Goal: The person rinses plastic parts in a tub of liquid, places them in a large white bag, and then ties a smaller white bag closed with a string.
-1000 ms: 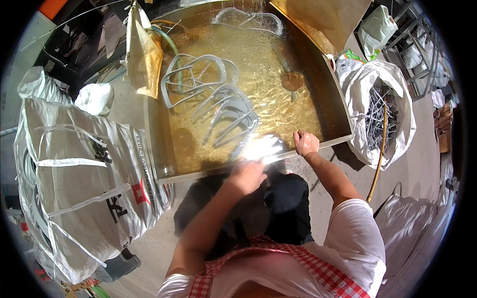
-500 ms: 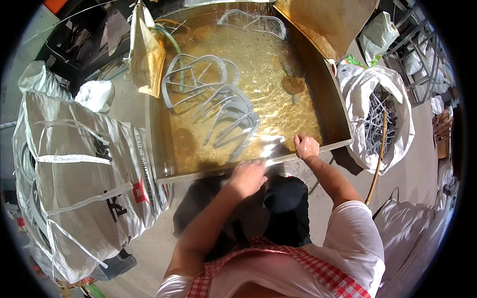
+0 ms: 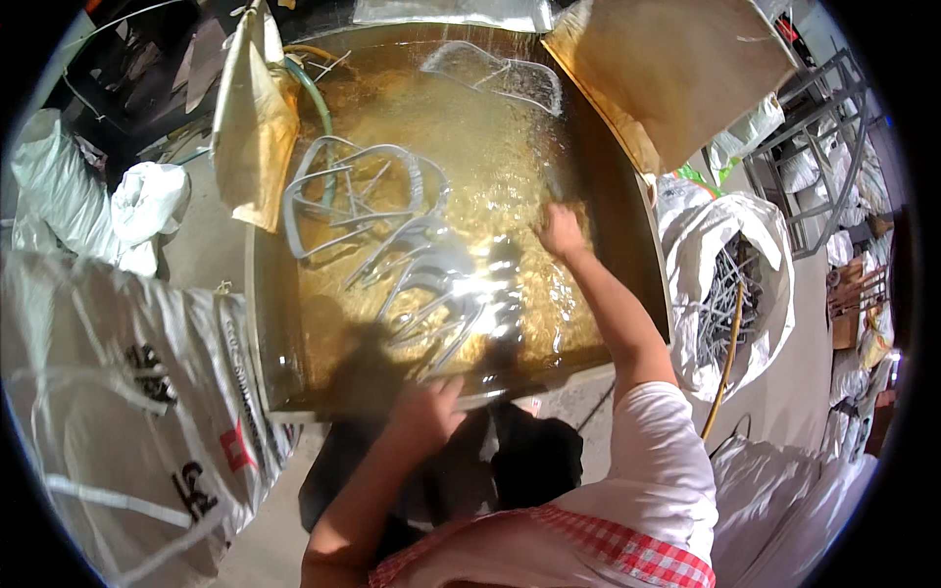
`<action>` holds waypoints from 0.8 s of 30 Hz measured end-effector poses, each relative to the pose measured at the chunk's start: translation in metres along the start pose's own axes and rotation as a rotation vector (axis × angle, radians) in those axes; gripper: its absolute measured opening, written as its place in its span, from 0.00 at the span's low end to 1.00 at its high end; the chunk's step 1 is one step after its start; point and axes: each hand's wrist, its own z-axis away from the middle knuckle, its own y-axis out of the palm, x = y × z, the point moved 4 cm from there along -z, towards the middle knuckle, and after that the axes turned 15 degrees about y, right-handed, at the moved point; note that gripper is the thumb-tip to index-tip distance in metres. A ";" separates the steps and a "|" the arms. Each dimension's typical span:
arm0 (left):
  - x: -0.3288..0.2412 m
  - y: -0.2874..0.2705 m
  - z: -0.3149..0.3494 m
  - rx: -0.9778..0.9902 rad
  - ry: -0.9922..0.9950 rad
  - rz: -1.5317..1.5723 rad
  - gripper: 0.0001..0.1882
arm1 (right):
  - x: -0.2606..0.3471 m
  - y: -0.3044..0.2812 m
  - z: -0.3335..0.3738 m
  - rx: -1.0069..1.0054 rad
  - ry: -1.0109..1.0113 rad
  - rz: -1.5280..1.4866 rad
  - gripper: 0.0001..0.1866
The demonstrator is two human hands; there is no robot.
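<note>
A wide metal tank [image 3: 257, 338] of rippling yellowish water lies in front of me. My left hand [image 3: 428, 414] is at its near rim, fingers curled over the edge. Well inside the tank, toward the right wall, my right hand [image 3: 562, 233] reaches down with bent fingers at a brown clump [image 3: 580, 214]; whatever its fingers hold is hidden. Several grey curved frames with thin bars [image 3: 431, 269] lie in the water on the left. Another rounded frame [image 3: 495, 76] lies by the far wall.
A green hose [image 3: 314, 93] dips into the tank's far left corner. Stained boards [image 3: 257, 127] [image 3: 676, 69] flank the far end. A large white sack [image 3: 127, 392] stands at left; at right, an open white sack [image 3: 774, 274] holds grey metal pieces, a thin rod leaning across it.
My right hand has left the near rim and reached forward to the brown clump in the water. The left hand stays at the rim. The whole view has shifted.
</note>
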 end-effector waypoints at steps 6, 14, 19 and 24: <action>0.037 -0.014 0.012 0.055 -0.124 0.069 0.28 | 0.029 0.020 -0.147 -0.279 0.014 -0.019 0.26; 0.081 -0.030 -0.011 0.109 -0.298 0.198 0.28 | 0.078 0.023 -0.236 -0.234 -0.045 0.136 0.43; 0.089 -0.029 -0.018 0.212 -0.410 0.276 0.27 | 0.073 0.034 -0.284 -0.144 -0.012 0.153 0.47; 0.088 -0.026 -0.019 0.133 -0.366 0.215 0.29 | 0.051 0.033 -0.288 -0.024 0.051 0.369 0.49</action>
